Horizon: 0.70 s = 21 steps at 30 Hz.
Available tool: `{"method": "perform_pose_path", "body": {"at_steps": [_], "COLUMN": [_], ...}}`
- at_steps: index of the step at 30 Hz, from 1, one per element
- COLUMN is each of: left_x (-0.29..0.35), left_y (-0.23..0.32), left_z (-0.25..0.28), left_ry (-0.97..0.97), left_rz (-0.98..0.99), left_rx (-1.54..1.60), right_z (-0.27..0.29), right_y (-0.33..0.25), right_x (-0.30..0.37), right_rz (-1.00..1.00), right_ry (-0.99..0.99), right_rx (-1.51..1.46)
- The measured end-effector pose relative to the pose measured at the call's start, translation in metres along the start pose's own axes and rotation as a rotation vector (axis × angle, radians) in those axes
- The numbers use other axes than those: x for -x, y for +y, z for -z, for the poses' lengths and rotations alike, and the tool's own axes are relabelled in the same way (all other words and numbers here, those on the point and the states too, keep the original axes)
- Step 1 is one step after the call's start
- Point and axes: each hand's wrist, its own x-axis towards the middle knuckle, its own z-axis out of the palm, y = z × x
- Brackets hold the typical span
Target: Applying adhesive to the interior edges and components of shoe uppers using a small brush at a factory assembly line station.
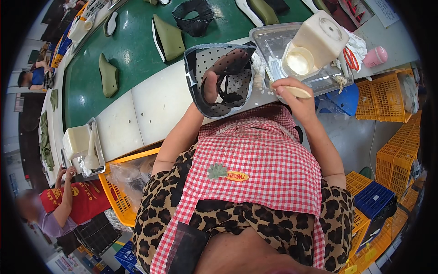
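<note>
Lettering: yellow oval patch (pixel 237 176) on red-checked apron (pixel 260 150).
Left hand (pixel 211 86): inside shoe upper (pixel 242 82), partly hidden; grip cannot be told.
Right hand (pixel 296 98): fingers closed round pale handle (pixel 299 92); tool's tip hard to make out.
Upper: dotted dark fabric, cupped, over bench edge (pixel 155 114), left of white tub (pixel 321 34).

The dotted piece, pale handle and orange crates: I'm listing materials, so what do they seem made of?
Dotted piece: probably sheer mesh fabric; the left hand seems to show through.
Pale handle: perhaps smooth wood, from its tan colour.
Orange crates: likely smooth moulded plastic, given rigid lattice walls.
</note>
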Motion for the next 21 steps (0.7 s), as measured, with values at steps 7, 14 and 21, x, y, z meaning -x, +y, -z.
{"method": "perform_pose_path", "body": {"at_steps": [7, 14, 21], "left_x": [0.002, 0.009, -0.004], "left_y": [-0.004, -0.021, 0.022], "left_z": [-0.001, 0.015, 0.025], "left_ry": [-0.030, 0.073, 0.048], "left_rz": [0.022, 0.009, 0.186], "left_rx": [-0.001, -0.130, -0.071], "right_z": [-0.014, -0.017, 0.003], "right_y": [0.007, 0.019, -0.024], "right_x": [-0.031, -0.021, 0.000], "right_rz": [-0.026, -0.295, -0.294], "right_ry": [0.112, -0.086, -0.121], "right_rx": [-0.064, -0.232, -0.387]}}
